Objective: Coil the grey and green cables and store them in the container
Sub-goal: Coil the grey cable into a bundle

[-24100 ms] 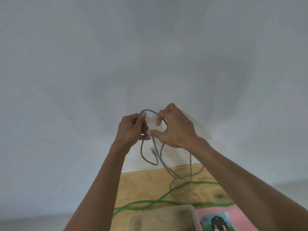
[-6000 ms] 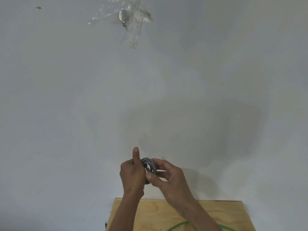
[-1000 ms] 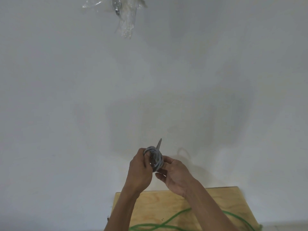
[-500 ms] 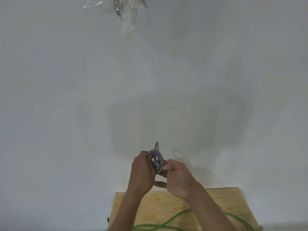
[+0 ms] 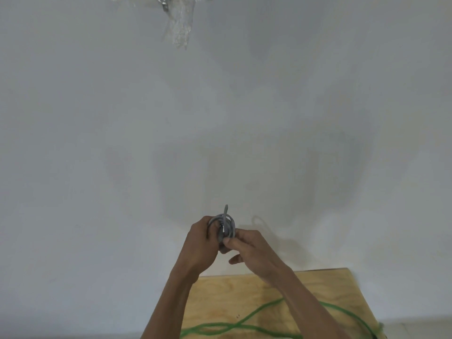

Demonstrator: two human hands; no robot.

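I see both hands raised in front of a plain white wall (image 5: 293, 118), working a small coil of thin grey cable (image 5: 226, 227). The left hand (image 5: 200, 243) wraps its curled fingers around the coil's left side. The right hand (image 5: 254, 250) pinches the coil from the right between thumb and forefinger, and one loose cable end pokes straight up above the loops. Below, a long green cable (image 5: 244, 325) lies uncoiled in loose curves on a pale plywood tabletop (image 5: 330, 285) (it runs off the bottom edge). A crumpled scrap of clear plastic (image 5: 177, 23) hangs high on the wall.
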